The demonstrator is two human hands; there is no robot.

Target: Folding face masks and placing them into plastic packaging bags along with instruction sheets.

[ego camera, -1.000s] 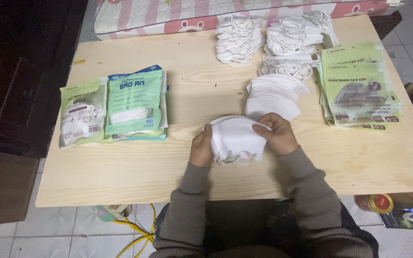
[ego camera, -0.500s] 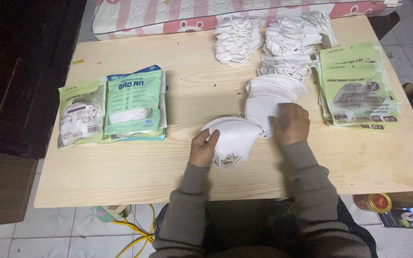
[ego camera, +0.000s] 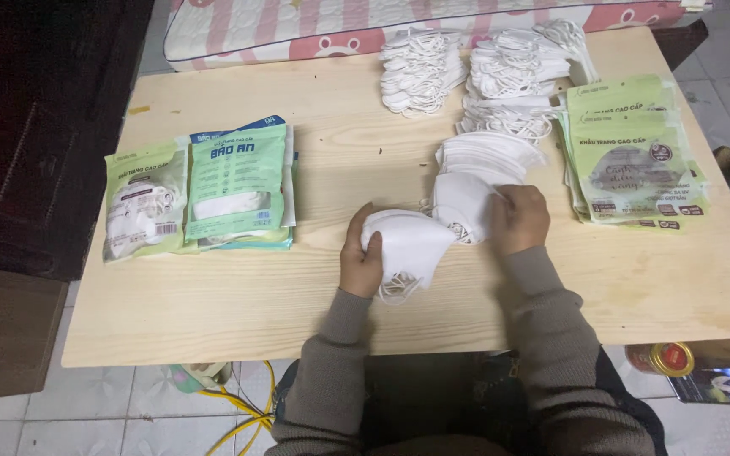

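Head view: left hand (ego camera: 359, 257) clamped on white mask bundle (ego camera: 407, 245); right hand (ego camera: 519, 218) gripping top mask of stack (ego camera: 475, 181); hands apart.

We have one head-worn view, looking steeply down from close above onto the wooden table (ego camera: 213, 295) and forearms.

Soft even light, dim surroundings, mild blur

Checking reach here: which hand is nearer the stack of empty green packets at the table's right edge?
Right. The right hand lies just left of the green packets; the left hand is farther left, holding white masks.
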